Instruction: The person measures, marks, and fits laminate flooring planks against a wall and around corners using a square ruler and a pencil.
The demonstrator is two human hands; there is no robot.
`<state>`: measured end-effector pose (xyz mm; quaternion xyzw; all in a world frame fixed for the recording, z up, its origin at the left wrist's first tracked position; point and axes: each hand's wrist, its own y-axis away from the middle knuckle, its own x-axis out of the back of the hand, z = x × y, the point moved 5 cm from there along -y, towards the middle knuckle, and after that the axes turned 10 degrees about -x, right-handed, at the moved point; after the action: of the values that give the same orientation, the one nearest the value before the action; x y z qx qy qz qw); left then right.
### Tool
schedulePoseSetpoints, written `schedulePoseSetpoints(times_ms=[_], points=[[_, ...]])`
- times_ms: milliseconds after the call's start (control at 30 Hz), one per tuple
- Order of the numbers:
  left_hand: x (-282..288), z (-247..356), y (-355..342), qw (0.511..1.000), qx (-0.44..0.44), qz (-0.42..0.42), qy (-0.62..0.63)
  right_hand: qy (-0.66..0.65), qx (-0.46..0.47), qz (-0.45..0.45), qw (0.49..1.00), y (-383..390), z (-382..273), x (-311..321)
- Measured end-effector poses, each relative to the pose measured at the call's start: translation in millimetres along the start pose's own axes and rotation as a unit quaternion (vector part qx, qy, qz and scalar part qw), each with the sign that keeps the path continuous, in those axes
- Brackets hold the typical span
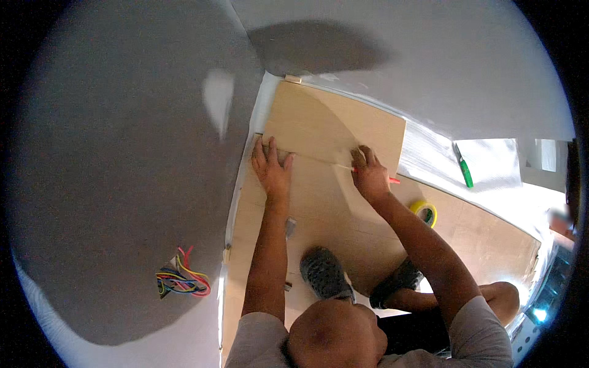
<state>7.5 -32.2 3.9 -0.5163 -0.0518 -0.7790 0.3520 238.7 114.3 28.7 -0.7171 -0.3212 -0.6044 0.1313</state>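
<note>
My left hand (272,172) lies with its fingers spread over the seam between two pale wood floorboards, near the left wall. The far floorboard (334,116) sits in the corner of the room; the nearer floorboard (319,190) reaches back toward my shoes. My right hand (369,174) is closed around a slim red stick (395,180), pencil-like in shape, at the same seam. Both ends of the stick show past my fingers, but its exact kind is not clear. A yellow roll of tape (423,213) rests on the boards beside my right forearm.
A green-handled knife (464,170) lies on white underlay (429,150) at the right. Coloured wires (184,279) stick out of the left wall. A small wood block (293,79) stands between the far board and wall. My shoes (322,270) are on the boards.
</note>
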Motion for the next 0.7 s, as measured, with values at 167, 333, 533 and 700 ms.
schedulePoseSetpoints(times_ms=[167,333,533,700], points=[[8,9,-2,1.000,-0.003,-0.015,0.013,-0.014,-0.003,0.020,1.000,-88,-51,19],[1,3,-1,1.000,-0.016,-0.003,-0.003,0.062,0.051,0.024,0.996,-171,-114,22],[-5,-1,-2,1.000,-0.021,-0.008,-0.003,0.162,0.090,-0.012,0.983,-223,-140,2],[0,2,-4,1.000,-0.011,-0.025,0.003,0.136,0.090,0.059,0.985,-227,-143,-12]])
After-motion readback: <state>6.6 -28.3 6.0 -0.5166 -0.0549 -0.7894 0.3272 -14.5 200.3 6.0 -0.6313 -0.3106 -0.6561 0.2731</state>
